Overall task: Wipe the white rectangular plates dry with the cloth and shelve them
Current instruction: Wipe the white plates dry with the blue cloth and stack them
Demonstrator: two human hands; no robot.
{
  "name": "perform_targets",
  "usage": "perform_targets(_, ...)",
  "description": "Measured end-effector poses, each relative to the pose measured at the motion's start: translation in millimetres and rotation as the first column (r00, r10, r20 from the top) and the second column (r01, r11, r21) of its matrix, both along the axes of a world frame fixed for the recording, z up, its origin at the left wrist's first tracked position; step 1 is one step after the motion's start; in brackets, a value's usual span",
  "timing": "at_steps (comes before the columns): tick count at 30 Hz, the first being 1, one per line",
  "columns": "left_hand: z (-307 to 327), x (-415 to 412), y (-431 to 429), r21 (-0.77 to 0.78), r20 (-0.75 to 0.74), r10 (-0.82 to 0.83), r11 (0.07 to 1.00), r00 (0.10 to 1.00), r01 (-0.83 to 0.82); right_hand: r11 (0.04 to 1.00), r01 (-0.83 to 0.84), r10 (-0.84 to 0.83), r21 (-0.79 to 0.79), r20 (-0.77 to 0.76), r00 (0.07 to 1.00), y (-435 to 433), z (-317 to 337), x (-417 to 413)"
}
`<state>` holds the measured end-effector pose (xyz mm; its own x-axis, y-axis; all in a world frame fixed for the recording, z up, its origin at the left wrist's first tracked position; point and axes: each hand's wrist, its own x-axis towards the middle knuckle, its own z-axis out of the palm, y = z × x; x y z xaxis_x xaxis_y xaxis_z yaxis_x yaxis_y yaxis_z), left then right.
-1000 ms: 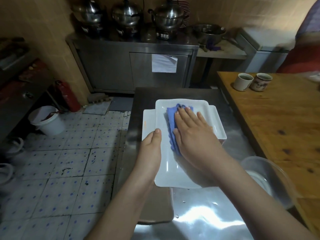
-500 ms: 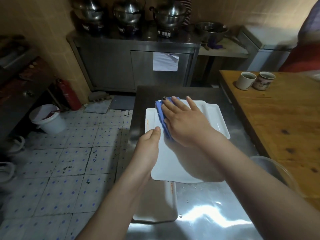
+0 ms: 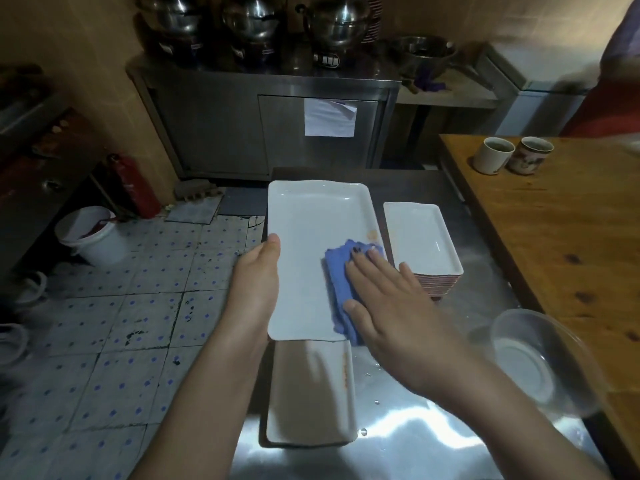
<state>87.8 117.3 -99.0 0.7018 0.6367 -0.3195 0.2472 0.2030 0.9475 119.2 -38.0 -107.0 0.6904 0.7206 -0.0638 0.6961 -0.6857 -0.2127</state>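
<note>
**Wiping the big plate, cloth under my right palm**

My left hand (image 3: 258, 282) grips the white plate (image 3: 311, 230) by its long left edge, thumb over the rim; the fingers underneath are hidden. My right hand (image 3: 391, 306) lies flat with straight fingers, pressing the blue cloth (image 3: 336, 271) onto the plate's right half, close to the right rim. The cloth pokes out past my fingertips and beside my thumb. An orange smear (image 3: 372, 234) sits on the rim just beyond it.

The plate runs away from me, with most of its far half bare ahead of both hands. Its near end covers the far end of a second plate (image 3: 311, 393) lying towards me on the steel table (image 3: 415, 438). I cannot tell whether the two touch. Its left edge is about level with the table's left edge, with tiled floor (image 3: 138, 306) below my left wrist.

Just right of my little finger stands a stack of smaller plates (image 3: 420, 237), leaving only a narrow gap. Further right, beside my forearm, is a glass bowl (image 3: 540, 362), then a wooden table (image 3: 554, 237) with two cups (image 3: 493, 155) at its far end.
</note>
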Motion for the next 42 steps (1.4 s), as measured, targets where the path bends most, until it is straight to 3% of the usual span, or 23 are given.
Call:
perform_targets(8, -10.0, 2.0, -18.2, 0.006, -0.022, -0.084, 0.996, 0.996, 0.085, 0.982, 0.172, -0.165, -0.082, 0.085, 0.983, 31.3, -10.1, 79.1)
perform_targets(12, -9.0, 3.0, -8.2, 0.001, 0.004, -0.018, 1.0, 1.0, 0.018, 0.997, 0.03, -0.025, -0.074, 0.059, 0.998, 13.9, -14.7, 40.6)
perform_targets(15, -10.5, 2.6, -4.6, 0.016, -0.006, 0.0, 1.0, 1.0, 0.001, 0.997, -0.022, 0.015, -0.076, -0.085, 0.996, -1.8, -21.8, 11.3)
perform_targets(17, -13.5, 2.6, -7.6, 0.007, -0.008, -0.028, 1.0, 1.0, 0.029, 0.995, 0.015, -0.028, -0.099, -0.127, 0.991, 0.2, -23.3, 20.2)
perform_targets(22, -20.0, 6.3, -21.9, 0.051, -0.021, -0.134, 0.989, 0.991, 0.135, 0.977, 0.214, -0.214, 0.025, -0.018, 0.977, 34.1, -24.2, 60.8)
perform_targets(33, -26.7, -1.8, -21.6, 0.01, 0.014, -0.151, 0.988, 0.988, 0.151, 0.995, -0.094, 0.091, 0.038, 0.074, 0.993, 67.9, -6.5, 68.1)
perform_targets(37, -25.3, -0.9, -18.2, -0.031, 0.012, -0.094, 0.995, 0.996, 0.094, 0.999, -0.035, 0.033, -0.038, -0.059, 0.998, 55.8, -10.5, 67.3)
perform_targets(42, -27.2, 7.3, -18.8, -0.076, 0.024, -0.026, 0.997, 0.999, 0.028, 1.0, -0.012, 0.014, 0.013, -0.168, 0.986, 53.5, -17.8, 35.9)
